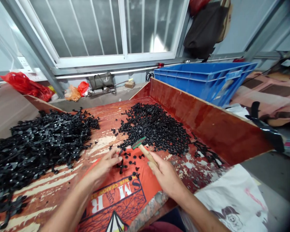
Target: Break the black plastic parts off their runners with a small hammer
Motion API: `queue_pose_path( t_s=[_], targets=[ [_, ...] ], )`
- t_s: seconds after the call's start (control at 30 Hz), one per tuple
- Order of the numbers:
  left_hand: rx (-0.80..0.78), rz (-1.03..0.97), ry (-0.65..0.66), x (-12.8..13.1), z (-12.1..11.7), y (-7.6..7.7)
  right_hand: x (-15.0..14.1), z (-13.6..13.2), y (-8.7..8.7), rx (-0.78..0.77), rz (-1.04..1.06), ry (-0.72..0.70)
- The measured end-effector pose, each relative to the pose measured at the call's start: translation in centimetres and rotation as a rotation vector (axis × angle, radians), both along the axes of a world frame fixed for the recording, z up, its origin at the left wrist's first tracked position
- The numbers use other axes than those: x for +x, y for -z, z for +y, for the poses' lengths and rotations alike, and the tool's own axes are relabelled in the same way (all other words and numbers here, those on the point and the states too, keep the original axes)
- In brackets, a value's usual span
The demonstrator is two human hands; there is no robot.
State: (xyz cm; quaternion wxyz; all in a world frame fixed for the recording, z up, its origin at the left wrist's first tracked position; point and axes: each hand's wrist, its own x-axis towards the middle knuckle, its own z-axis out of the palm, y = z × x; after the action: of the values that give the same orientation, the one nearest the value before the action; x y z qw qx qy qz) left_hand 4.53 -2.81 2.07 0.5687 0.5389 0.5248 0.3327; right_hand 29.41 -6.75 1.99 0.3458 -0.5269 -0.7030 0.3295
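My right hand (165, 175) grips the wooden handle of a small hammer (142, 147), whose green head hovers at the near edge of a heap of small black plastic pieces (156, 127). My left hand (105, 165) pinches a thin black plastic strip (121, 166) and holds it down on an orange printed cloth (122, 196). A few loose black pieces lie scattered on the cloth between my hands.
A large pile of black plastic strips (36, 145) fills the left of the worn red wooden tray (207, 119), which has raised side walls. A blue crate (205, 79) stands behind the right wall. A white printed bag (232, 199) lies at the lower right.
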Motion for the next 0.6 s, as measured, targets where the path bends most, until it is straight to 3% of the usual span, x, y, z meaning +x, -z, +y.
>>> queue_pose_path(
  t_s=[0.1, 0.27, 0.43, 0.6],
  targets=[
    [-0.026, -0.134, -0.051, -0.3, 0.6, -0.6, 0.1, 0.4, 0.3, -0.080, 0.057, 0.010],
    [-0.006, 0.028, -0.189, -0.2, 2.7, -0.2, -0.3, 0.4, 1.4, -0.174, 0.114, 0.002],
    [-0.129, -0.034, -0.088, -0.5, 3.9, 0.2, 0.6, 0.3, 2.9, -0.198, 0.154, 0.023],
    [-0.157, 0.100, -0.072, -0.5, 5.0, 0.7, 1.3, 0.3, 3.8, -0.209, 0.119, 0.044]
  ],
)
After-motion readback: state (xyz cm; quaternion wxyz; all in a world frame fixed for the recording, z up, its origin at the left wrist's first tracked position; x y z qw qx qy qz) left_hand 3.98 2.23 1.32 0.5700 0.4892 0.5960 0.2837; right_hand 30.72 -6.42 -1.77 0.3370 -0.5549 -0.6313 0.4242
